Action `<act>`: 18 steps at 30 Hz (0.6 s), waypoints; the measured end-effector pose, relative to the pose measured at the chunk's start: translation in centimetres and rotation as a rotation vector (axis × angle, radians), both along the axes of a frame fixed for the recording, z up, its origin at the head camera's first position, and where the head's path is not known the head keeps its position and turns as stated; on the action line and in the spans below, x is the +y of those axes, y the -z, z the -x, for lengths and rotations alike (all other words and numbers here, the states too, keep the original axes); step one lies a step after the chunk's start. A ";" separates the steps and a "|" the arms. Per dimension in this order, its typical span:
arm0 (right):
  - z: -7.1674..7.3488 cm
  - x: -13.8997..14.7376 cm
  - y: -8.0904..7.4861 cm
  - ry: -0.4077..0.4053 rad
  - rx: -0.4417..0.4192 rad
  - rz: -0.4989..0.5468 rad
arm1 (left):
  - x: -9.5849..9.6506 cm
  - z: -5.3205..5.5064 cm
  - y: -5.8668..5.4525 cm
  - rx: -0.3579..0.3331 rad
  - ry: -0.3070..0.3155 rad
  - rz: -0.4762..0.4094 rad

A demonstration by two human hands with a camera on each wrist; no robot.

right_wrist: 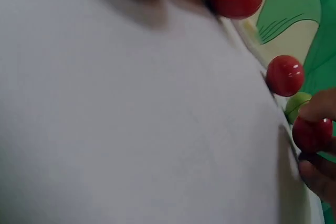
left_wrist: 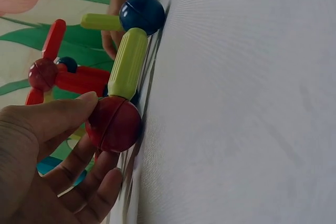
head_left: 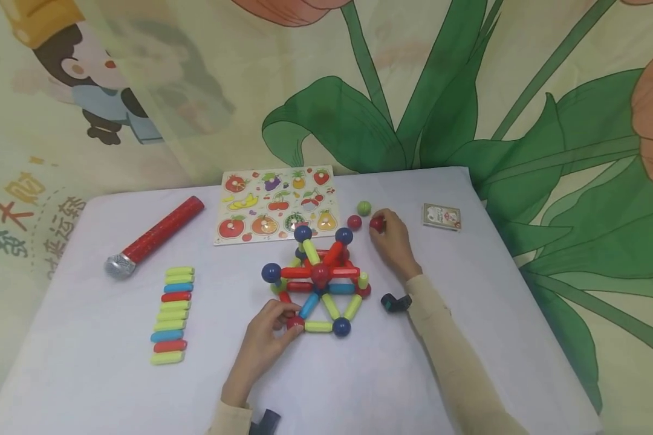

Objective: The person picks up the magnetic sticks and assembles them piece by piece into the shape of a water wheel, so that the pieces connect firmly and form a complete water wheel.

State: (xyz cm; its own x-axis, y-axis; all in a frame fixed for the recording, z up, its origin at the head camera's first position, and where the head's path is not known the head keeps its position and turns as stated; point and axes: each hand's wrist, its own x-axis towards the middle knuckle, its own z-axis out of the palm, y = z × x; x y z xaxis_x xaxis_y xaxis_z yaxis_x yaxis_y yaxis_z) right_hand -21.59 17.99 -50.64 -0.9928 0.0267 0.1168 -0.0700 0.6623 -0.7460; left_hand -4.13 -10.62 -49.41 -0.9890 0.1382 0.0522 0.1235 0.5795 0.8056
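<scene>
A framework of coloured rods and balls (head_left: 320, 275) stands mid-table, with red, yellow-green and blue rods joined at blue and red balls. At its near left corner my left hand (head_left: 265, 337) pinches a red ball (left_wrist: 114, 124) between thumb and fingers; a yellow-green rod (left_wrist: 128, 64) runs from that ball to a blue ball (left_wrist: 142, 14). Beyond the framework's right side, my right hand (head_left: 394, 241) grips a loose red ball (right_wrist: 312, 134) in its fingertips. Close by lie another red ball (head_left: 354, 223) and a green ball (head_left: 364, 208).
On the left, several loose rods (head_left: 172, 315) lie in a column, below a red microphone-shaped tube (head_left: 160, 232). A fruit picture board (head_left: 276, 205) lies behind the framework. To the right of my right hand is a small card box (head_left: 442, 217). A printed curtain (head_left: 522, 121) hangs behind the table.
</scene>
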 end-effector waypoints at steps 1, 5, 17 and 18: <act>-0.5 0.0 -0.2 -0.008 0.004 0.031 | 0.0 0.0 0.0 -0.002 0.000 0.001; -3.7 0.0 -1.9 -0.104 0.063 0.231 | 0.0 0.0 -0.1 -0.017 -0.007 0.000; -11.3 -2.2 -3.2 -0.259 0.092 0.630 | -0.2 0.0 0.1 0.009 -0.003 -0.004; -11.4 -2.3 -3.1 -0.257 0.083 0.641 | -0.2 0.0 0.1 0.015 -0.001 -0.007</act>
